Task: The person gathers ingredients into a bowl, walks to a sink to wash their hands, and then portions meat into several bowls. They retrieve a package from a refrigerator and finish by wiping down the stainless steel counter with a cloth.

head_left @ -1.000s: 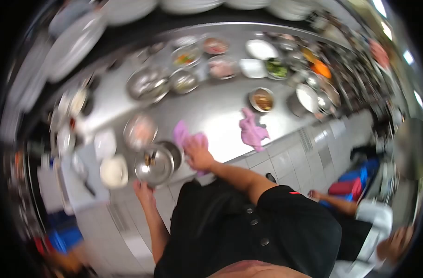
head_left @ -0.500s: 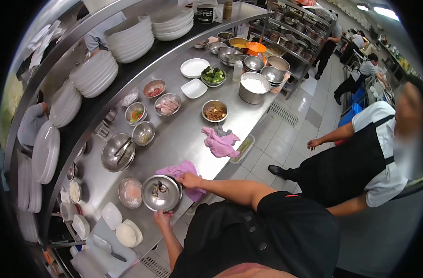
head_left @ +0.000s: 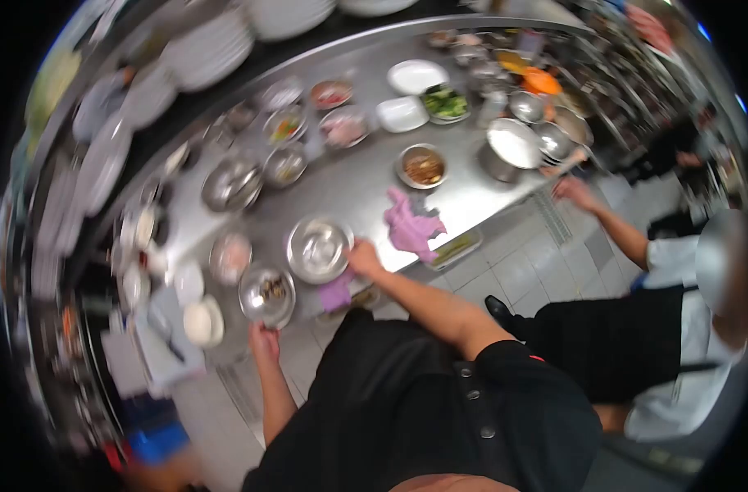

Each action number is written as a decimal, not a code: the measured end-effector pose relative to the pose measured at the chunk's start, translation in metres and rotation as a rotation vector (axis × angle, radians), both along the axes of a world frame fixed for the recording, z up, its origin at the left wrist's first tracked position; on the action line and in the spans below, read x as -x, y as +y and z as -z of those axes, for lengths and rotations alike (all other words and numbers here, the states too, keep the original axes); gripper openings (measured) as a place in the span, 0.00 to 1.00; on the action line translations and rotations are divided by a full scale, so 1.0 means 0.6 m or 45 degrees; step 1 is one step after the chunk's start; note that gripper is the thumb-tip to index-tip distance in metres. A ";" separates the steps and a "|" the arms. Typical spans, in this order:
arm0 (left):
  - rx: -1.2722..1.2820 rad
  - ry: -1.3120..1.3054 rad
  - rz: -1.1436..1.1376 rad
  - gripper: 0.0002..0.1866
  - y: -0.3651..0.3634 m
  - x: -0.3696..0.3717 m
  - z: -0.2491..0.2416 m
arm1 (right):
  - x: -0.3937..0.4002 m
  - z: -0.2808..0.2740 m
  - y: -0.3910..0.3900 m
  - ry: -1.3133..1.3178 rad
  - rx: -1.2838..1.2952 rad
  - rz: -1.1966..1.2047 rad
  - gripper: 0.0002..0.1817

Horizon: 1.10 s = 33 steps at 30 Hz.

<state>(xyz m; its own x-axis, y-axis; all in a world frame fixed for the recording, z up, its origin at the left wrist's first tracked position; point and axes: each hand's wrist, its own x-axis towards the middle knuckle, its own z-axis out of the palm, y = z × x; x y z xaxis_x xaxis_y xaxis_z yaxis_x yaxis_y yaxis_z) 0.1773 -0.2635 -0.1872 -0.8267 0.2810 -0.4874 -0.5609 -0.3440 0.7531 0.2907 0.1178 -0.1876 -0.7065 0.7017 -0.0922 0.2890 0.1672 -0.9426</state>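
My left hand point(head_left: 264, 340) is closed on the near rim of a steel bowl point(head_left: 257, 305) that holds several small dark-and-pale pieces of food point(head_left: 272, 288). Its fingers are partly hidden under the bowl. My right hand point(head_left: 364, 258) grips the right rim of another steel bowl point(head_left: 320, 249), with no food visible inside it. The two bowls sit side by side near the counter's front edge. Under the right bowl, a pink cloth point(head_left: 335, 292) shows. A bowl with pale pink food point(head_left: 230, 257) stands just beyond the left one.
Small bowls of ingredients line the back of the steel counter point(head_left: 349, 176). A second pink cloth point(head_left: 411, 225) lies on the right, near a bowl of brown food point(head_left: 423, 166). A co-worker in a black apron point(head_left: 611, 344) stands close at right. A knife point(head_left: 170, 344) lies at left.
The two bowls, stacked before, are apart: the food bowl has moved left with my left hand, while my right hand holds the other. The view has swung, and the co-worker's hand is nearer the counter.
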 end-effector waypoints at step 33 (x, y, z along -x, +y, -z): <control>0.372 -0.188 -0.799 0.18 0.509 0.046 0.000 | -0.490 -0.170 0.429 -0.097 0.286 0.376 0.12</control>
<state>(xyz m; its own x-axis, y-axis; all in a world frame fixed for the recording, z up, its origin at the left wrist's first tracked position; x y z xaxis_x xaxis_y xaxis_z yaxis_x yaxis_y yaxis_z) 0.1497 0.0419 -0.1871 -0.7091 -0.3864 -0.5898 -0.4263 -0.4314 0.7951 0.5848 0.3751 -0.0856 -0.4623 0.8304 -0.3110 0.3643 -0.1419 -0.9204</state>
